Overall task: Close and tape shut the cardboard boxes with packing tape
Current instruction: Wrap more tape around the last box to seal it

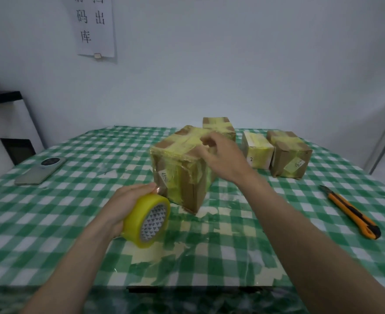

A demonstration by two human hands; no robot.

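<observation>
Box in work: large cardboard box (182, 164) stood near the middle of the table, flaps down, its top and near faces crossed with yellowish tape; a white label showed on its near left face.
Left hand: left hand (128, 202) gripped the tape roll (147, 219), fingers curled round its outer band, at about 7 o'clock from the box and just beside its lower near corner.
Tape roll: yellow roll with a grey patterned core facing the camera, held just above the cloth; whether a strip ran from it to the box could not be told.
Right hand: right hand (223, 155) lay on the top right edge of the box, fingers bent over the taped surface; whether it pinched a tape end or only pressed was unclear.
Other boxes: small taped box (218, 126) sat at 12 o'clock behind the large one; white-faced box (257, 150) and brown taped box (289, 154) sat at 3 o'clock, touching or nearly so.
Knife: orange utility knife (350, 211) lay at 4 o'clock, well apart from the boxes.
Phone: phone (40, 169) lay face down at 9 o'clock near the table's left edge.
Table: green checked tablecloth (73, 223) under clear film.
Wall: paper sign (94, 26) hung at upper left.
</observation>
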